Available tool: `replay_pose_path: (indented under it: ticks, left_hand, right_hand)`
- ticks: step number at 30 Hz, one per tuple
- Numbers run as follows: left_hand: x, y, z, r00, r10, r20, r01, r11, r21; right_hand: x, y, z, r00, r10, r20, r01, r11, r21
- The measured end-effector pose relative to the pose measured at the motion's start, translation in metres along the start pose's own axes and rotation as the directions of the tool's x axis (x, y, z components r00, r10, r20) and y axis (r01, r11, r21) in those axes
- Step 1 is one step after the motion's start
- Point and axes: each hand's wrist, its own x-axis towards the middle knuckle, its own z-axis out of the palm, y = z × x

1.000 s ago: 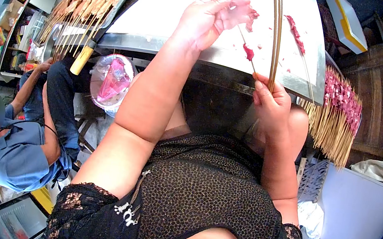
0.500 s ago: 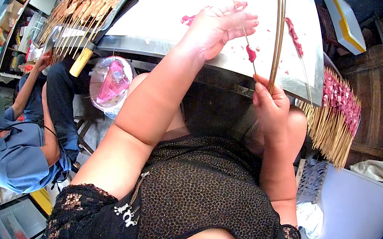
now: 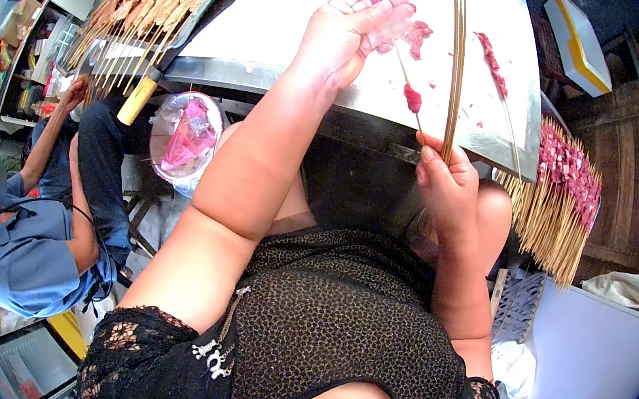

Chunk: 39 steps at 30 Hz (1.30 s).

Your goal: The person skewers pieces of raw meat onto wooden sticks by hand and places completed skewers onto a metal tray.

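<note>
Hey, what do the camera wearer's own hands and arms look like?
The left hand and right hand are ungloved. Short black sleeves with openwork lace end above the elbows. No watch or bracelet shows; glare obscures whether the left hand wears rings.

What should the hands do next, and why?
Probably the left hand should slide its pink meat onto the skewer: the meat is by the skewer's far end, and the right hand holds that skewer, which shows one red piece with bare stick beyond.
</note>
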Motion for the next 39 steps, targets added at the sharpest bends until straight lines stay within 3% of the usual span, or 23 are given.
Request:
replay_pose_path:
  ticks: [6,8,10,12,14,24,28,30,31,33,34,36,39]
  left_hand:
    - [0.002,0.004,-0.001,0.999,0.027,0.028,-0.025,0.998,-0.053]
    - [0.002,0.005,-0.001,1.000,0.004,0.017,-0.004,1.000,0.017]
    - [0.000,0.007,-0.002,1.000,-0.024,0.015,0.023,1.000,0.020]
    - [0.000,0.008,-0.006,0.999,-0.051,0.013,0.050,0.998,0.022]
    - [0.003,0.005,-0.013,0.988,-0.077,0.133,0.079,0.997,-0.013]
    - [-0.010,-0.019,0.007,0.977,-0.166,0.135,0.162,0.986,0.043]
    - [-0.003,-0.015,0.002,0.973,-0.122,0.195,0.106,0.990,0.094]
    - [0.000,-0.011,-0.002,0.986,-0.128,0.109,0.141,0.983,-0.114]
    - [0.004,-0.012,-0.005,0.986,-0.129,0.108,0.142,0.983,-0.114]
    - [0.010,-0.014,-0.010,0.990,-0.121,0.065,0.137,0.925,-0.355]
    - [0.007,-0.013,-0.005,0.990,-0.122,0.064,0.137,0.925,-0.354]
    - [0.001,-0.013,0.006,0.998,0.001,-0.067,-0.012,0.985,-0.172]
    - [0.000,-0.019,0.004,0.993,0.070,-0.095,-0.079,0.992,-0.102]
  right_hand:
    - [0.002,0.001,-0.002,0.999,-0.013,-0.042,0.012,1.000,-0.013]
    - [0.002,0.002,-0.004,0.998,-0.048,-0.040,0.047,0.998,-0.042]
    - [0.002,0.001,-0.007,0.991,-0.089,-0.100,0.069,0.979,-0.191]
    - [0.003,0.002,-0.009,0.992,-0.089,-0.088,0.073,0.981,-0.179]
    - [0.004,0.004,-0.010,0.993,-0.090,-0.077,0.076,0.983,-0.167]
    - [0.006,-0.007,0.004,0.997,-0.064,-0.054,0.059,0.994,-0.090]
    - [0.006,-0.004,0.000,0.994,-0.086,-0.072,0.083,0.996,-0.044]
    - [0.006,-0.002,-0.003,0.992,-0.101,-0.079,0.099,0.994,-0.034]
    - [0.006,-0.002,-0.004,0.994,-0.087,-0.070,0.085,0.996,-0.032]
    - [0.006,-0.002,-0.003,0.996,-0.071,-0.061,0.070,0.997,-0.028]
    - [0.005,-0.001,-0.002,0.995,-0.076,-0.057,0.073,0.995,-0.066]
    - [0.005,0.000,-0.001,0.995,-0.082,-0.054,0.076,0.992,-0.103]
    - [0.004,0.002,-0.001,0.999,-0.040,-0.034,0.037,0.995,-0.094]
